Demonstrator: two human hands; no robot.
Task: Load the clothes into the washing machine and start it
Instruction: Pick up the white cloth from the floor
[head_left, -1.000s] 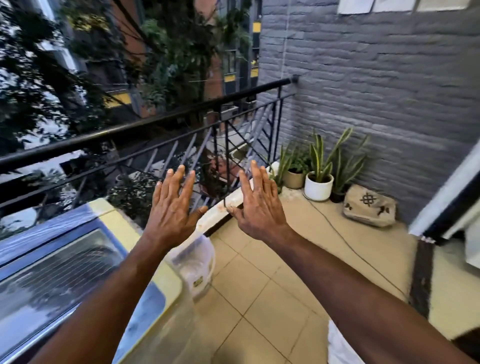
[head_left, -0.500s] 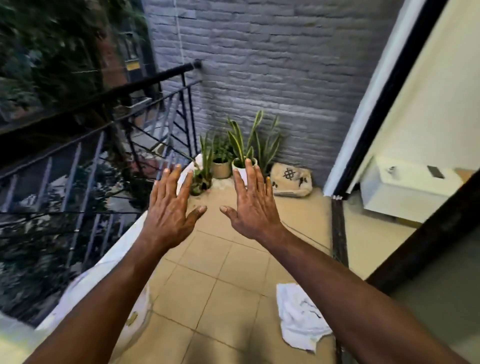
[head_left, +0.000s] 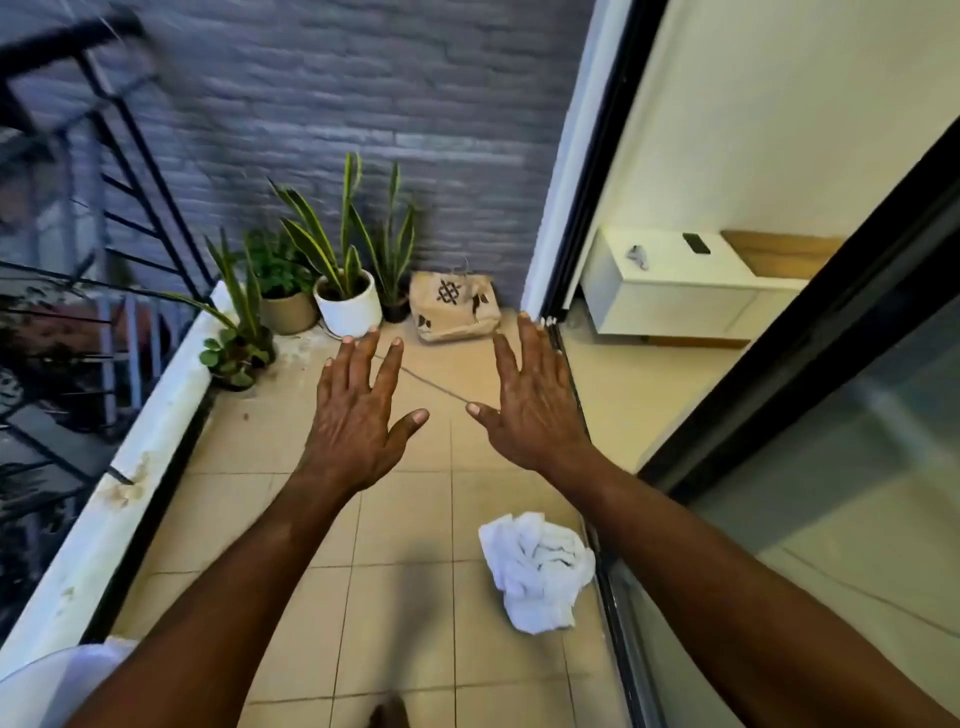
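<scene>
— What encloses the balcony?

— A grey brick wall (head_left: 322, 104) at the far end, and a black metal railing (head_left: 104, 171) along the left, set on a white kerb (head_left: 130, 467) with some stains.

— And underfoot?

— Beige floor tiles (head_left: 405, 519) with thin grout lines; a thin cable (head_left: 436, 387) runs across them.

— Anything by the wall?

— Potted plants — a white pot (head_left: 349, 310), a tan pot (head_left: 288, 312) — and a printed sack (head_left: 454, 306) beside them.

— The right side?

— A black-framed sliding glass door (head_left: 810, 467), open onto a cream-walled room with a low white cabinet (head_left: 670, 291). The light is soft and even.
</scene>
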